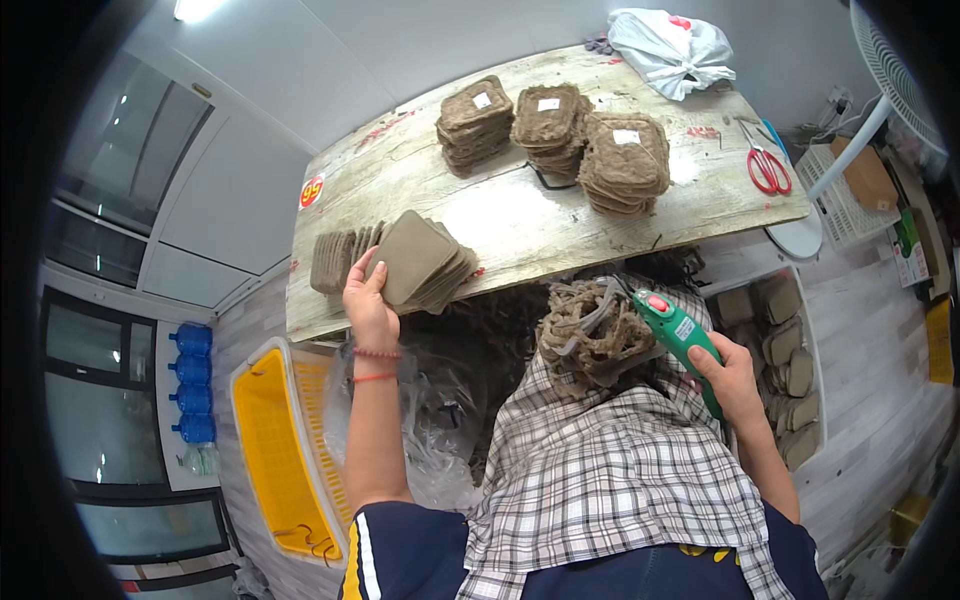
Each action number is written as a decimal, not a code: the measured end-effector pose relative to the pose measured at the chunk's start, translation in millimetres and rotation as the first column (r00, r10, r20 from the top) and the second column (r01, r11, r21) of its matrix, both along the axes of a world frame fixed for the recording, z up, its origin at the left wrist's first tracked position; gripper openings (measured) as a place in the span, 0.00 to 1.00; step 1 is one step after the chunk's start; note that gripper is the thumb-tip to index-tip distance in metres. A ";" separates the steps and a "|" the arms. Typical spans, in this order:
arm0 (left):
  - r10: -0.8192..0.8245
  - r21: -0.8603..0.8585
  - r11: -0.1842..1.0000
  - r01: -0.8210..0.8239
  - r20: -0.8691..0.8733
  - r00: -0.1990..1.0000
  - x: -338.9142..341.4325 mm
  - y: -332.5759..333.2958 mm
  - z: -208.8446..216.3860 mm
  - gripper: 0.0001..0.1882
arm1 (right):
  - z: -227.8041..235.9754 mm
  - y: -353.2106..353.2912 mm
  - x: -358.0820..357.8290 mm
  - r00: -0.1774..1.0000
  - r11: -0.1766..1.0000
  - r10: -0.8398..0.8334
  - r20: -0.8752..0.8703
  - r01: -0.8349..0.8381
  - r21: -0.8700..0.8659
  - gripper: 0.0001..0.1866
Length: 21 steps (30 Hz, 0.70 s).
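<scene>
Left hand (368, 300) fingers wrap the near-left edge of the top trimmed pad (410, 255), which lies on the slumped pad row (385, 265) at the table (520, 230) front edge. Pad sits up-right of the palm, long axis toward far right. Right hand (732, 378) is fisted on the green electric cutter (680, 335), nose at the rough fibre pile (592, 330) on the checked lap cloth (610, 470). Left hand is nearer the row.

Bright, even indoor light from a ceiling lamp (192, 8); sharp centre, fisheye bending and dark vignetted edges.
</scene>
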State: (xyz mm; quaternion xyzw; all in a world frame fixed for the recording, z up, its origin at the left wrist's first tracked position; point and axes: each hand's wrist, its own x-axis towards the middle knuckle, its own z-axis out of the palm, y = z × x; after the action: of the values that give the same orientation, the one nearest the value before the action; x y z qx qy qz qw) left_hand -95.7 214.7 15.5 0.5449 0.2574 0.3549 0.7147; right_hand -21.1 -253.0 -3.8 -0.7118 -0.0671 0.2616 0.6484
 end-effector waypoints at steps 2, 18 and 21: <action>0.153 0.221 0.968 -0.122 -0.133 0.979 -2.1 30.4 -31.5 0.15 | -3.9 3.5 0.8 1.000 1.000 -0.001 0.008 0.001 0.003 0.18; 0.373 0.877 -0.124 0.463 -0.392 0.841 42.0 -50.2 -44.3 0.49 | -28.4 -9.5 -10.8 0.997 0.997 -0.073 0.033 0.074 -0.035 0.17; 0.401 0.884 -0.127 0.449 -0.368 0.839 73.5 -50.2 -51.8 0.48 | -28.1 -5.6 -9.9 0.996 0.996 -0.089 0.012 0.089 -0.009 0.15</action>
State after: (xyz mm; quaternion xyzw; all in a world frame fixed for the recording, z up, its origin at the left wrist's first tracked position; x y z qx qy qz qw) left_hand -22.2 164.5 -36.4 0.9672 0.0788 0.2364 -0.0483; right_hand -31.0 -258.5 -31.9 -0.7188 -0.0379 0.2287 0.6554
